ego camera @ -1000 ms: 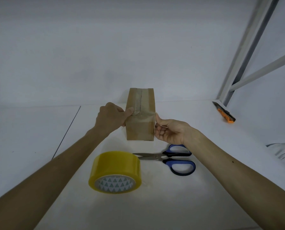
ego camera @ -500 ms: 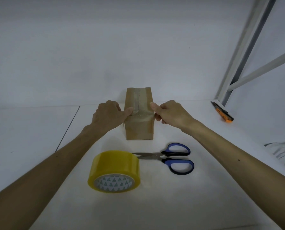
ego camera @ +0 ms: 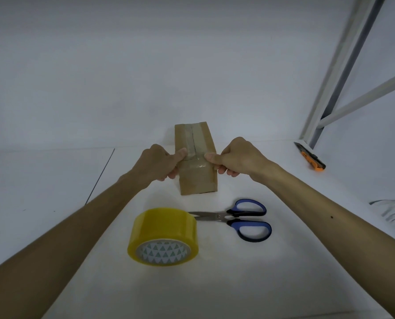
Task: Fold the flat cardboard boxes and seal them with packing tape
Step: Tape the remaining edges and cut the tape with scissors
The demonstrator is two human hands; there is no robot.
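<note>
Cardboard box (ego camera: 197, 178) stands folded up on the white table (ego camera: 214, 284), mid-surface, directly ahead of the person and beyond the tape roll (ego camera: 163, 236) and scissors (ego camera: 237, 218). Long axis runs straight away from the body; the short near end faces the camera. Clear tape strip (ego camera: 195, 139) lies along the top centre seam and laps over the near top edge onto the end face, glossy and a little wrinkled there. Left hand (ego camera: 156, 163) grips the box's near-left corner, fingers curled down its side, thumb laid on top just left of the seam. Right hand (ego camera: 235, 157) mirrors it at the near-right corner, thumb on top just right of the seam, fingers curled beside the wall. Box sits between the two hands, touching both; neither is nearer. Judged: the tape end is being pressed down, and the next stroke likely turns on the seam lying midway between the thumbs, so both can sweep toward it or down the end face. Far end is out of sight. Orange utility knife (ego camera: 310, 157) lies well apart at far right.
</note>
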